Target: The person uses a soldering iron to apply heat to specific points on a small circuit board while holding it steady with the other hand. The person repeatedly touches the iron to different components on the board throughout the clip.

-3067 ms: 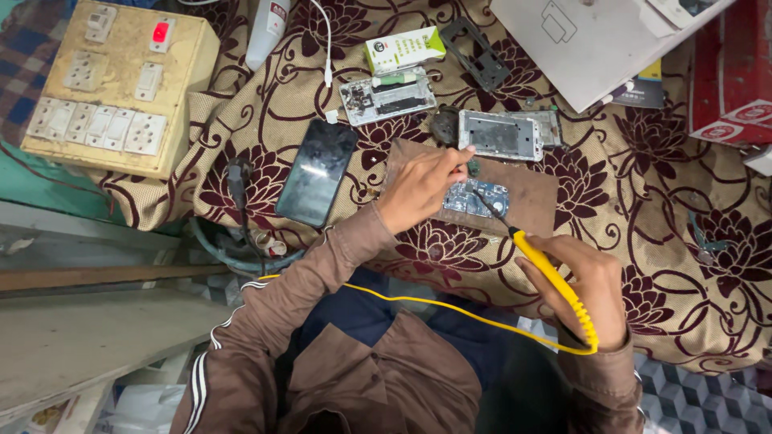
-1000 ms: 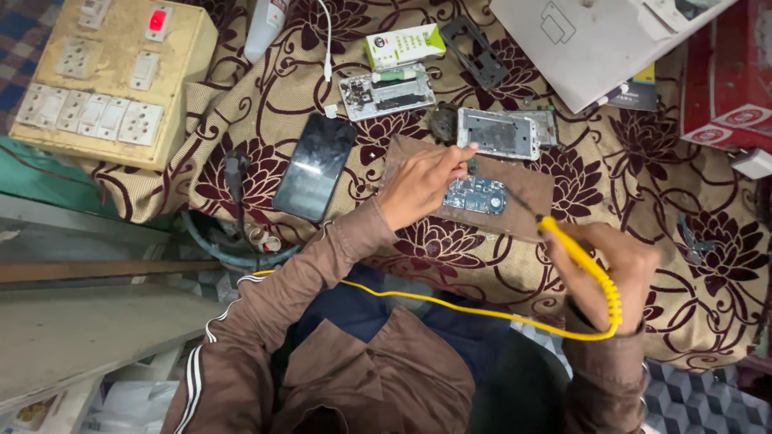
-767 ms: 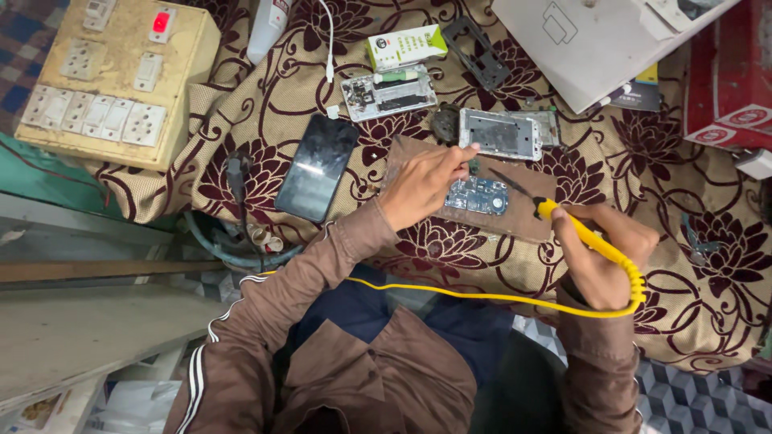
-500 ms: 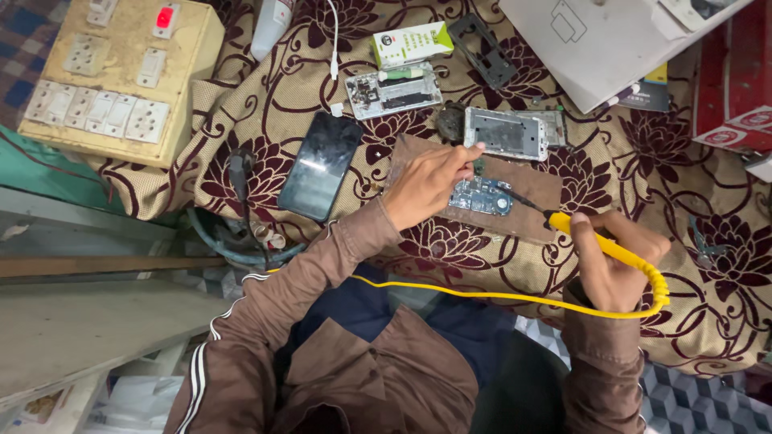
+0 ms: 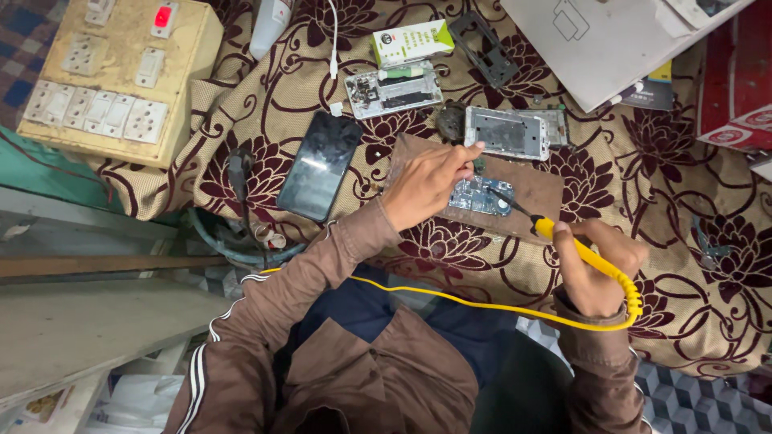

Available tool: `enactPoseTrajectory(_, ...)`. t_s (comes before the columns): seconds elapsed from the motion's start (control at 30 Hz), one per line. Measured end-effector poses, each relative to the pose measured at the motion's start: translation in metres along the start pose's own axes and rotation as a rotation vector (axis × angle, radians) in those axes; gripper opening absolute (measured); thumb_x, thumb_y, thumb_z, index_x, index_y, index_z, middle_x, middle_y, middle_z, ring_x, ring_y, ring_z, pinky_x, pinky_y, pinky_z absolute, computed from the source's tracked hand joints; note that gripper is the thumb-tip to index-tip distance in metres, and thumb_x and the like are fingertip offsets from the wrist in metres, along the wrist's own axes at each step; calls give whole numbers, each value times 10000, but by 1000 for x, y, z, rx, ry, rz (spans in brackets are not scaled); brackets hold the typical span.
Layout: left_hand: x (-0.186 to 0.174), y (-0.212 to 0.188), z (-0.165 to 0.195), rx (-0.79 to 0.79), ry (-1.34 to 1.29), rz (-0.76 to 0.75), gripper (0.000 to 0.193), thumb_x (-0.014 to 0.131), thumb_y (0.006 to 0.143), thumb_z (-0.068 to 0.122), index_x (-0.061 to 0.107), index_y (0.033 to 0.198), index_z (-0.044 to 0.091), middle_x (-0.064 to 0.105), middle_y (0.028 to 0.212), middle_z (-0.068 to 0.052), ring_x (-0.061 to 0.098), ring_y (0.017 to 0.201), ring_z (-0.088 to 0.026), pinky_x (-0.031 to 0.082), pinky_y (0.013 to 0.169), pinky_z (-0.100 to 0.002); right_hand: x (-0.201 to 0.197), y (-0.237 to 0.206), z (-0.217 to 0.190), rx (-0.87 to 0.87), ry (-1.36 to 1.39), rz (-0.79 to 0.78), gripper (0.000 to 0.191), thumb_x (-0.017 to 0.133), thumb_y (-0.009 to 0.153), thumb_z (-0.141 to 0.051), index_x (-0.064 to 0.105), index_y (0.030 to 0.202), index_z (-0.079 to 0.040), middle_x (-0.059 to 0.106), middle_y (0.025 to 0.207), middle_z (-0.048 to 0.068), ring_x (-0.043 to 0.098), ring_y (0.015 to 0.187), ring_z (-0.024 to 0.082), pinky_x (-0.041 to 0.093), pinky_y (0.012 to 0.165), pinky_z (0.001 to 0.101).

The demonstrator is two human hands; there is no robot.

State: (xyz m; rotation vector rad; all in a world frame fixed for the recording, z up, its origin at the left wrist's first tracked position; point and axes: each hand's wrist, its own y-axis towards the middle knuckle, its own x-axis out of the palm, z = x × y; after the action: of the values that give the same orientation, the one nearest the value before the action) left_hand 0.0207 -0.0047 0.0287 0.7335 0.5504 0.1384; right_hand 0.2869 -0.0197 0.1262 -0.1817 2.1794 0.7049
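Observation:
My left hand (image 5: 426, 183) presses down on a small blue circuit board (image 5: 481, 196) that lies on a brown wooden block (image 5: 531, 189). My right hand (image 5: 597, 265) grips a yellow soldering iron (image 5: 581, 255) like a pen. Its dark tip points at the right end of the circuit board. A yellow cord (image 5: 450, 299) runs from the iron across my lap. Just beyond my left fingertips sits a silver phone frame (image 5: 507, 133).
A black phone (image 5: 320, 165) lies face up to the left. An opened phone body (image 5: 394, 88), a green-and-white box (image 5: 412, 42) and a black frame (image 5: 482, 48) lie further back. A beige switchboard (image 5: 112, 76) stands far left, a white box (image 5: 611, 40) far right, all on floral cloth (image 5: 708, 201).
My right hand has swung the soldering iron back in from the right, so its tip now points at the circuit board. My left hand has stayed on the board.

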Motion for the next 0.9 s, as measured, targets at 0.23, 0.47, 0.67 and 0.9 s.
enactPoseTrajectory(0.23,0,1,-1,19,-22,1,519,660,936,-53,483,1410,62,687,998,-139,708,920,-342,566,806,-438,5,-8,4,-238,2,89,176,753,1040,-54,658,915,26,647,788,121,598,612,221,403,608,313)
enactPoseTrajectory(0.47,4,0,-3,1,14,2,471,669,965,-31,487,1388,64,702,1011,-127,721,893,-314,580,774,-422,9,-10,15,-286,-5,108,165,749,963,-17,626,880,55,649,784,128,575,591,238,398,609,359)
enactPoseTrajectory(0.67,3,0,-1,2,29,8,468,678,965,-18,496,1388,65,703,1009,-130,721,908,-326,581,773,-430,9,-15,17,-185,52,88,164,767,1005,-43,626,930,-9,662,798,95,589,608,215,396,635,306)
enactPoseTrajectory(0.9,3,1,-1,-21,-2,-11,467,679,956,-27,506,1382,57,708,986,-122,728,892,-306,580,776,-426,3,-11,1,-382,-111,168,164,745,1044,-47,640,951,38,669,854,130,603,692,270,421,710,360)
